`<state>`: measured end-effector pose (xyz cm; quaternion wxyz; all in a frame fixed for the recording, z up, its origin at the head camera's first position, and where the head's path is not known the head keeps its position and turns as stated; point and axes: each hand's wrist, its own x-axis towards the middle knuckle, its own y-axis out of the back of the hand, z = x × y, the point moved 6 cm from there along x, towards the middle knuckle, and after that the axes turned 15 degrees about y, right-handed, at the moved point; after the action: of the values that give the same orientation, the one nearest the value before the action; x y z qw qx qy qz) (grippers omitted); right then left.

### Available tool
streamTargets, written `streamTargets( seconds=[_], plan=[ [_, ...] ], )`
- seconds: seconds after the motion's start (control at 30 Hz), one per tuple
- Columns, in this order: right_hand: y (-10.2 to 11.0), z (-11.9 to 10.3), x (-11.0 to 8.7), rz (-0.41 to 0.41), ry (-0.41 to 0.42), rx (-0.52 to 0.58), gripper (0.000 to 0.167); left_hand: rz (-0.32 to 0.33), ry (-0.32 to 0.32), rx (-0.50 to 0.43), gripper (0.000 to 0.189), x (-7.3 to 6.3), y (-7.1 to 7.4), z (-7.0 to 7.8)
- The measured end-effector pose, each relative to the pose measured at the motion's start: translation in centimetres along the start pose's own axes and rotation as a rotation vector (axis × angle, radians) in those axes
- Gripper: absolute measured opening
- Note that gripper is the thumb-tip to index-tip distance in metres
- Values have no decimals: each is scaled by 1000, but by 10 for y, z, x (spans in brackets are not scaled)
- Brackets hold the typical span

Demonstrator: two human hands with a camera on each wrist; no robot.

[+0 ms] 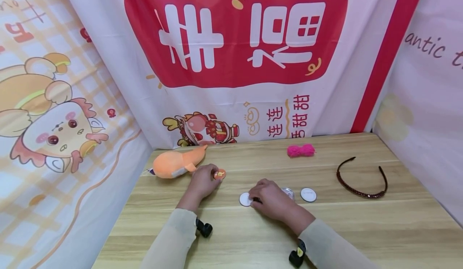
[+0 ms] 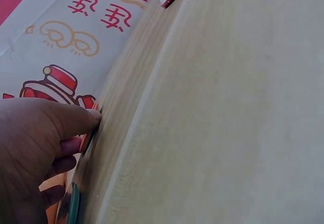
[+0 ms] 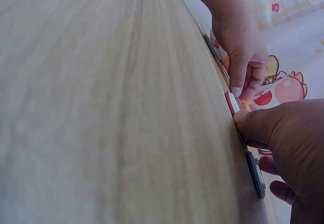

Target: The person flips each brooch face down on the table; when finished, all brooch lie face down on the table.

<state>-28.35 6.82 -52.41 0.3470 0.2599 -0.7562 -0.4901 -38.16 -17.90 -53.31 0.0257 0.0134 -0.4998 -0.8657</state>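
My left hand (image 1: pixel 203 180) pinches a small round orange-red disc (image 1: pixel 219 174) by its edge, low over the table. In the left wrist view a teal-rimmed disc (image 2: pixel 75 203) lies just below its curled fingers. To the right, my right hand (image 1: pixel 269 198) holds the edge of a white disc (image 1: pixel 244 199) between thumb and fingers; the right wrist view shows its red rim. A shiny, dark-rimmed disc (image 1: pixel 288 192) is partly hidden behind the right hand. Beside it lies another white disc (image 1: pixel 308 194).
An orange plush toy (image 1: pixel 173 163) lies by the left hand, near the back edge. A pink yarn bundle (image 1: pixel 301 150) and a dark beaded headband (image 1: pixel 363 192) lie on the right. Printed cloths hang around the wooden table (image 1: pixel 231 241).
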Motion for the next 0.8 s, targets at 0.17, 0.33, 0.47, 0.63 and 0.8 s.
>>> streamTargets(
  seconds=[0.17,0.33,0.47,0.63,0.8],
  plan=[
    [0,-1,0,10,11,-1,22,-20,25,-27,33,0,0,-1],
    [-1,0,0,8,4,0,22,-26,11,-22,33,-3,-1,0],
    [-1,1,-1,2,-12,3,22,-56,-12,-17,36,-13,0,4],
    [0,1,-1,-5,-11,2,23,-136,-41,-38,35,-32,2,7],
    [-1,1,0,-5,1,-7,23,-184,-109,-13,34,-54,-1,7]
  ],
)
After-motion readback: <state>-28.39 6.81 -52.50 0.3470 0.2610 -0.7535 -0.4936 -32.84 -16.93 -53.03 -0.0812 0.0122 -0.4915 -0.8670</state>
